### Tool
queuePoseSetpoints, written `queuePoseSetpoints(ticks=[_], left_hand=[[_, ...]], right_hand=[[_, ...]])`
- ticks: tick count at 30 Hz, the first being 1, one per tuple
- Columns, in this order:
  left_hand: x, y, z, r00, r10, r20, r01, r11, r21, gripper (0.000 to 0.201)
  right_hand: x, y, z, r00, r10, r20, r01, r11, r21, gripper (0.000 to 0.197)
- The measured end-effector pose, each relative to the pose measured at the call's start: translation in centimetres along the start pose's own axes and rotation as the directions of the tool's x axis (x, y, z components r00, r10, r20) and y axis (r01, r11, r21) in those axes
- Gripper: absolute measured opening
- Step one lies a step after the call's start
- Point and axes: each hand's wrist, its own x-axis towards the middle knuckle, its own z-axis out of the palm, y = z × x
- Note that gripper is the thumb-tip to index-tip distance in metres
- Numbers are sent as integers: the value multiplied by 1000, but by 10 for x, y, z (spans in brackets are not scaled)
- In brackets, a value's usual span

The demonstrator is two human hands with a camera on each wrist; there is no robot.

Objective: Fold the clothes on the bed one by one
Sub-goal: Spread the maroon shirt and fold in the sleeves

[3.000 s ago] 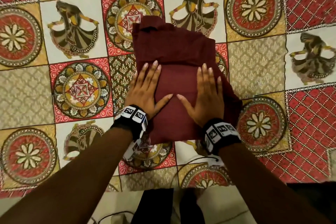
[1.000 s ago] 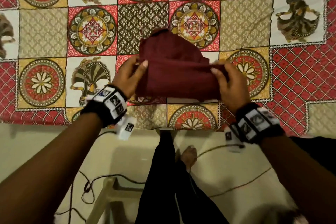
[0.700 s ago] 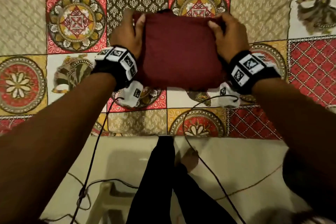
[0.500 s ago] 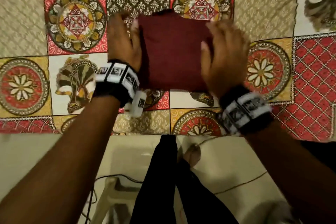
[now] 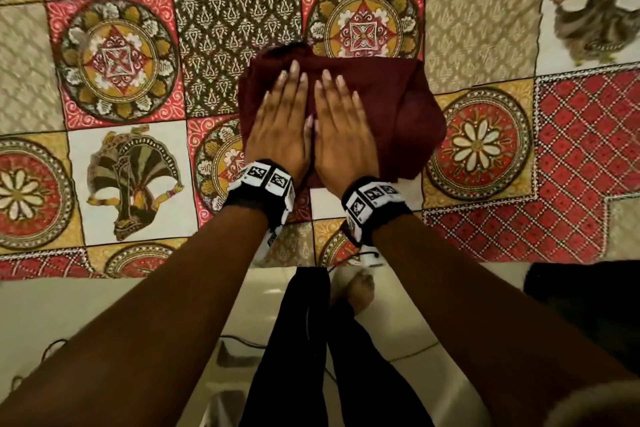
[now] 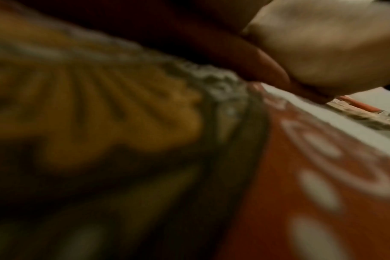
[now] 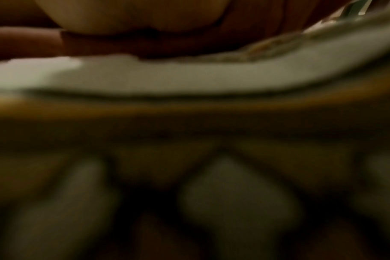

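A dark maroon garment [image 5: 398,114] lies folded into a compact rectangle on the patterned bedspread [image 5: 121,62] near the bed's front edge. My left hand [image 5: 282,121] and right hand [image 5: 341,125] lie flat side by side on its left half, fingers straight and pointing away from me, pressing the cloth down. The garment's right part bulges slightly and is uncovered. Both wrist views are dark and blurred, showing only the bedspread [image 6: 122,123] up close and a bit of palm [image 7: 134,15].
The bed's front edge [image 5: 138,274] runs across the lower middle of the head view. Below it are the pale floor [image 5: 104,305], my dark trouser legs [image 5: 304,340], a bare foot [image 5: 360,291] and thin cables [image 5: 408,354]. A dark shape [image 5: 585,298] sits at the right by the bed.
The hands let go of the garment's sides, where they had folded it over, and came together flat on top of it, pressing it down.
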Motion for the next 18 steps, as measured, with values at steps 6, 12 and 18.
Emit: queuePoseSetpoints(ticks=[6,12,18], left_hand=[[-4,-11,-7,998,55,3,-55,998,14,62],[-11,-11,-12,1000,-12,24,13,999,-35,68],[-32,-11,-14,984,-179,-15,171,958,-230,76]], right_hand=[[-4,28,-13,995,89,-35,-90,996,-9,80],[-22,73,-28,985,169,42,-167,985,-48,106],[-21,72,-22,982,181,44,-180,983,-33,104]])
